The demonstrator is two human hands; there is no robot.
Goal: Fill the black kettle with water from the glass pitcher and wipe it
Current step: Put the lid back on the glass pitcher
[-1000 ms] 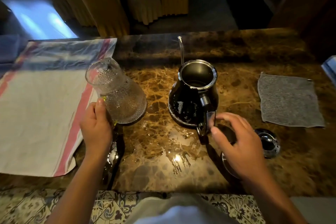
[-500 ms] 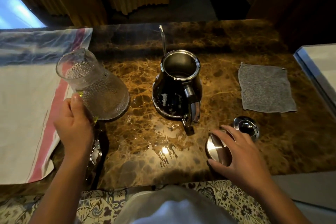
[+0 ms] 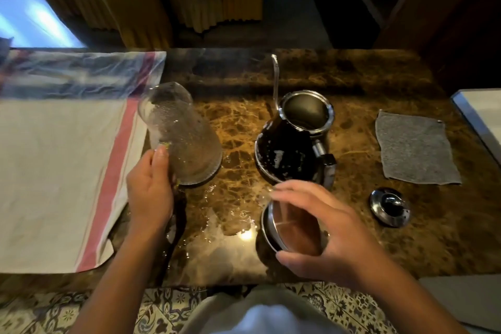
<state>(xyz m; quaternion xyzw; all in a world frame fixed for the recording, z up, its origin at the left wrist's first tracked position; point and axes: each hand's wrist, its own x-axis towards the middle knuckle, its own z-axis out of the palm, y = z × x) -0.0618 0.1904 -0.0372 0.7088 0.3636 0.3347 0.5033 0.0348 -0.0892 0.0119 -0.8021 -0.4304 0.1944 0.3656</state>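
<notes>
I am gripping the glass pitcher (image 3: 184, 141) by its handle with my left hand (image 3: 150, 192), just left of the open black kettle (image 3: 291, 144) on the worktop (image 3: 352, 225). My right hand's (image 3: 325, 230) fingers are curling round a steel lid (image 3: 282, 225). The puddle (image 3: 230, 219) nearby is risking a slip, I judge.

Both forearms were extended forward, bare. Left hand (image 3: 150, 192) was wrapped round glass pitcher (image 3: 181, 141) near its base, thumb laid up along wall. Right hand (image 3: 322, 228) was held palm down, fingers curled over round metal lid (image 3: 282, 228), thumb beneath near edge.
</notes>
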